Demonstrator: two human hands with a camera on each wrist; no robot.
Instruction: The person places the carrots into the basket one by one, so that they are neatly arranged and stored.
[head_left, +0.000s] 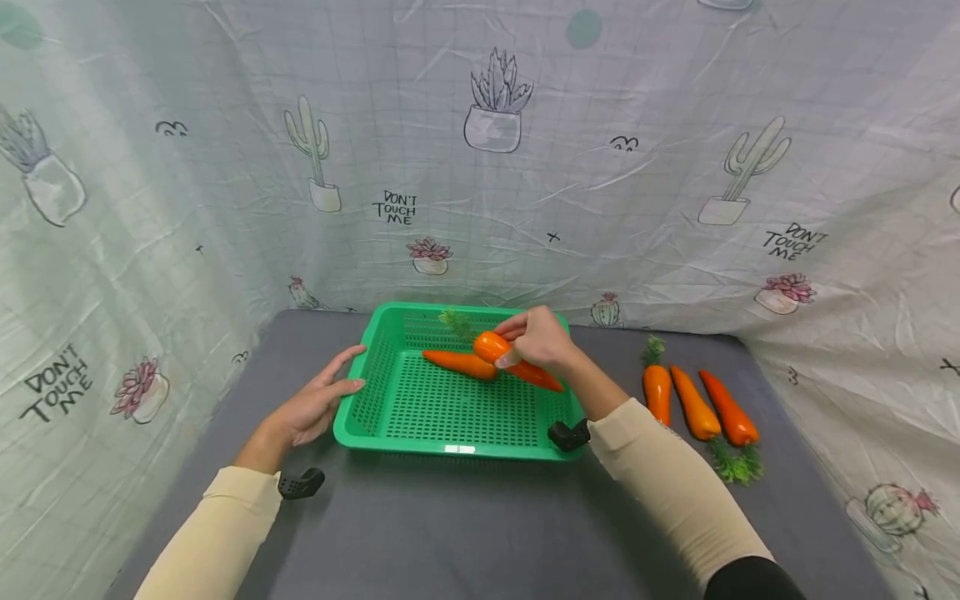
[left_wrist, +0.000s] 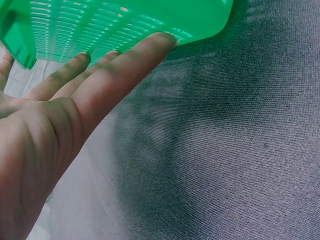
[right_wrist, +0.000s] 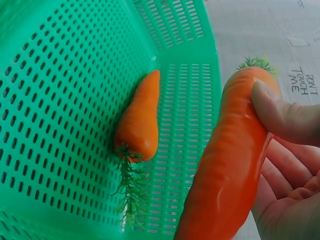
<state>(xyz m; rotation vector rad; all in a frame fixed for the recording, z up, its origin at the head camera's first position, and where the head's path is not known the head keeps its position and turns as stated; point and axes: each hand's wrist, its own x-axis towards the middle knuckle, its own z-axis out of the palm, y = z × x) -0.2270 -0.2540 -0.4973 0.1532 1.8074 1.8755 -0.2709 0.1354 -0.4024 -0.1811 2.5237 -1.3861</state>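
three loose carrots, cactus-print cloth

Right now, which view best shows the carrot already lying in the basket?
The right wrist view: the lying carrot shows whole, leaves included, on the basket floor. The head view shows it small, partly behind the right hand. The left wrist view shows none of it.

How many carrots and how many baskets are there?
Carrots: 5, one held by the right hand over the basket, one lying in it, three on the table
Green basket: 1
Total: 6
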